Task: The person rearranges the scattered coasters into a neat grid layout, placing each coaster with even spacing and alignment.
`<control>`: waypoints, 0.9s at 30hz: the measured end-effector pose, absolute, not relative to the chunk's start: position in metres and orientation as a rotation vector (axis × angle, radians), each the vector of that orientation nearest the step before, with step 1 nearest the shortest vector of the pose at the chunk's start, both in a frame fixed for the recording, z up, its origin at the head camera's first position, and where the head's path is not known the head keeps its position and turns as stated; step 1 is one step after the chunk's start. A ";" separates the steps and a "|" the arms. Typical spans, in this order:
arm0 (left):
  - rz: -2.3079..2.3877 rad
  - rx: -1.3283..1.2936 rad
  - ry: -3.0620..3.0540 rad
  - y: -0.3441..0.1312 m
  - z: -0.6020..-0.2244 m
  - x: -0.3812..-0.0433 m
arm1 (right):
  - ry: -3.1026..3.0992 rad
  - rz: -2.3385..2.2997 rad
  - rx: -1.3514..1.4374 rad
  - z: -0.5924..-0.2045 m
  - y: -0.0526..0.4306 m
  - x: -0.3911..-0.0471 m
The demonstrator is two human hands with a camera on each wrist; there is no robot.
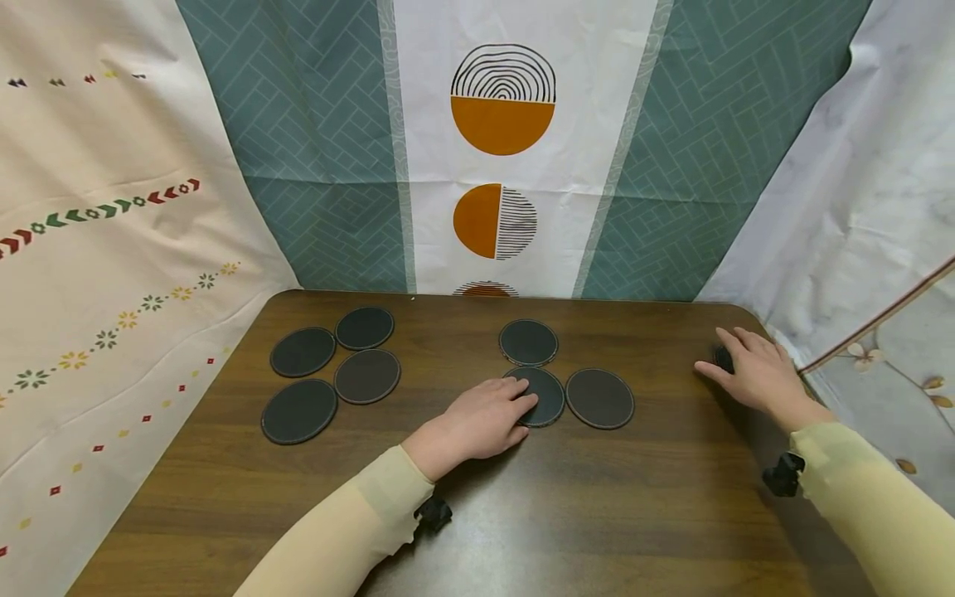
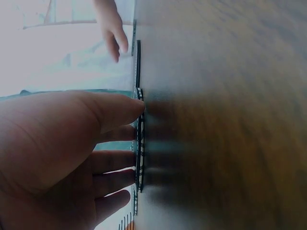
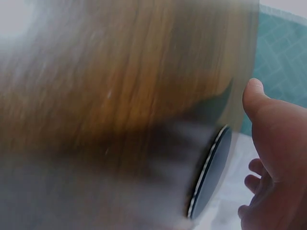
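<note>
My left hand [image 1: 483,419] rests its fingertips on a round black coaster [image 1: 548,400] near the middle of the table. In the left wrist view the thumb [image 2: 127,108] touches the coaster's edge, and the other fingers reach its surface fairly straight. Two more coasters adjoin it: one behind [image 1: 528,342], one to the right [image 1: 600,399]. At the table's right side my right hand [image 1: 761,373] hovers with spread fingers over another coaster [image 1: 722,358], mostly hidden from the head view. The right wrist view shows that coaster [image 3: 211,175] lying flat, apart from the hand.
Several black coasters lie grouped at the left of the brown wooden table [image 1: 597,514], among them a front one [image 1: 299,411] and a back one [image 1: 365,328]. Patterned cloths [image 1: 321,149] hang along the back and both sides.
</note>
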State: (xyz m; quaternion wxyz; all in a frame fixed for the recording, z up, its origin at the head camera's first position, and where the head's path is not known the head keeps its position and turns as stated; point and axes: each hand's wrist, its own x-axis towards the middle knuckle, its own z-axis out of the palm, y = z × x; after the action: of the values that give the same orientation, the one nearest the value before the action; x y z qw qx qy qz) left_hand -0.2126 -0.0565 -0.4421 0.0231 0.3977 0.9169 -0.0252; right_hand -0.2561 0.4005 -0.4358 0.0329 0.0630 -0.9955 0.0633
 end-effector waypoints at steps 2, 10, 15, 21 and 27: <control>-0.073 1.235 2.841 -0.057 -0.442 -0.213 | -3.071 0.195 0.167 -0.437 0.406 -0.255; -0.078 1.230 2.841 -0.057 -0.441 -0.212 | -3.086 0.250 0.067 -0.446 0.429 -0.250; -0.078 1.237 2.846 -0.057 -0.442 -0.212 | -3.078 0.237 0.066 -0.451 0.441 -0.248; -0.081 1.237 2.842 -0.057 -0.442 -0.212 | -3.117 0.230 0.053 -0.451 0.447 -0.245; -0.087 1.245 2.850 -0.057 -0.443 -0.213 | -3.193 0.251 0.039 -0.449 0.450 -0.241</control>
State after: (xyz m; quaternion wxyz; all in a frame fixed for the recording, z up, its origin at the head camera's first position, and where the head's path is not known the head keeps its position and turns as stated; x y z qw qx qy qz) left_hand -0.2126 -0.0569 -0.4428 0.0153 0.4000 0.9160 -0.0279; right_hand -0.2408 0.4500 -0.4495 -0.0307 0.0122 -0.9964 0.0784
